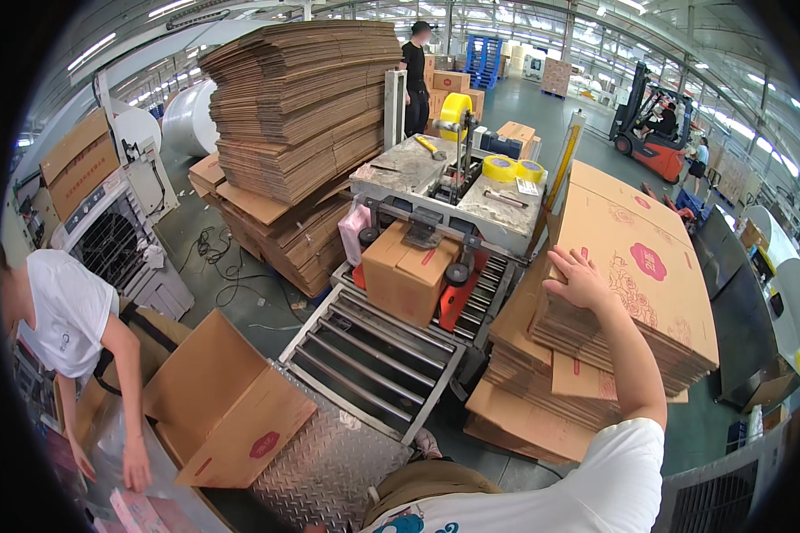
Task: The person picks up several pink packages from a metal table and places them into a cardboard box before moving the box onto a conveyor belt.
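My right hand (581, 279) lies with fingers spread on the near left edge of a stack of flattened cardboard cartons (587, 209), which have red printed emblems. The fingers are apart and grip nothing. My left hand cannot be made out; the lower edge cuts off that side. Ahead of me, a closed carton (406, 277) sits in the carton taping machine (480, 206), between its black side wheels. A metal roller conveyor (369, 351) runs from the machine toward me.
At left, a co-worker (67, 311) in white reaches down beside an open carton (227, 404). A tall carton stack (302, 107) stands behind the conveyor, near loose cables (227, 266). Tape rolls (502, 169) lie on the machine. A red forklift (658, 133) is far right.
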### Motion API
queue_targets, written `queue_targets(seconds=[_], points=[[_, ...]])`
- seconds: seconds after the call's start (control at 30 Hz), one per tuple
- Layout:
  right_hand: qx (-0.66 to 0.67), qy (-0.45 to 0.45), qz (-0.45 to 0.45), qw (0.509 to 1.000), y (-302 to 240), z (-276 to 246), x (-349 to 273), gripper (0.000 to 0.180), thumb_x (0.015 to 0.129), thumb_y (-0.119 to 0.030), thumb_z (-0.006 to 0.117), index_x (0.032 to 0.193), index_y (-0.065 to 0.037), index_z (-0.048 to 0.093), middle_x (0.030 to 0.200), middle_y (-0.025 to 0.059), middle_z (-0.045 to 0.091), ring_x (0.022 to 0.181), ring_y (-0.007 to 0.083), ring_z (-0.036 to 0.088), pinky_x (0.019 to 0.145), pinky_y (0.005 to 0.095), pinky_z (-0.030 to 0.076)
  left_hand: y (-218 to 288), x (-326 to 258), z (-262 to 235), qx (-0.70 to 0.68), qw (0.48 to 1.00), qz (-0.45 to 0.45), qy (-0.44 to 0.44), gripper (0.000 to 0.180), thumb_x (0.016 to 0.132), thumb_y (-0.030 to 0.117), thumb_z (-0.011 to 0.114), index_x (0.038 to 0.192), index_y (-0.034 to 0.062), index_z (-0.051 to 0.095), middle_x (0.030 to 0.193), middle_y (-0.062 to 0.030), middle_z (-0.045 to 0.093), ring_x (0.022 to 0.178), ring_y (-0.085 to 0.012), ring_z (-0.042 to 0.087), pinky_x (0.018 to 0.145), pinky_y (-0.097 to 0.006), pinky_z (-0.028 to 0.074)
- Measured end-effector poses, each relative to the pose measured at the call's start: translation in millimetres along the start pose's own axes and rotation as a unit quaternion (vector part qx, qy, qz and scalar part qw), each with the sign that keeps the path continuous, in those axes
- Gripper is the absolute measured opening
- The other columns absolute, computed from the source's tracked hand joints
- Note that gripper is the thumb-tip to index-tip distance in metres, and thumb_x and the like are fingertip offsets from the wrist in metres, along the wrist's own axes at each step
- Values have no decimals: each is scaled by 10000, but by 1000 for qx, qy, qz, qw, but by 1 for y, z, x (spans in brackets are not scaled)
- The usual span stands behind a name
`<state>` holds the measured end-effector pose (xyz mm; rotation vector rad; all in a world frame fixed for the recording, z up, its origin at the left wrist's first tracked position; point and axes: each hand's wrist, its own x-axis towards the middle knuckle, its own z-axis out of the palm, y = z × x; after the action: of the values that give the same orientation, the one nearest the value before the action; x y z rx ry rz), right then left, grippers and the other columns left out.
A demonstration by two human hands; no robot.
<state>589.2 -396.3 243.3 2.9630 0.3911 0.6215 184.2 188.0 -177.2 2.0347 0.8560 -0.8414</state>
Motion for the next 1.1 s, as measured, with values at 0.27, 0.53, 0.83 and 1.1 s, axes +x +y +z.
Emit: queue_targets(seconds=[0.27,0.53,0.83,1.1], points=[[-48,-26,182,982,6,-45,-64,361,787,-74,511,1147,-91,500,1118,138,563,980,325,574,822,456,455,-22,-31,62,-27,994,93,-50,543,805,477,502,1075,21,621,1064,-231,612,1011,-368,586,873,-422,454],[-215,479,48,850,-24,-264,-41,300,851,-384,599,724,-123,525,665,66,563,604,287,564,534,394,430,17,-41,0,-113,962,187,165,405,848,351,540,995,-14,633,903,-198,654,872,-324,626,781,-374,485],[258,554,-368,701,-122,-360,-41,456,938,-308,302,663,6,485,584,76,460,603,212,468,630,386,390,218,-216,-121,-119,771,493,385,657,775,232,675,1303,-25,381,1351,-210,383,1253,-364,369,1046,-410,286],[507,469,-4,723,-192,-93,114,438,969,-337,380,736,-20,574,688,81,564,648,150,516,647,306,408,161,-282,-154,57,700,418,576,279,613,238,778,664,70,561,625,-64,570,583,-269,553,546,-345,421]])
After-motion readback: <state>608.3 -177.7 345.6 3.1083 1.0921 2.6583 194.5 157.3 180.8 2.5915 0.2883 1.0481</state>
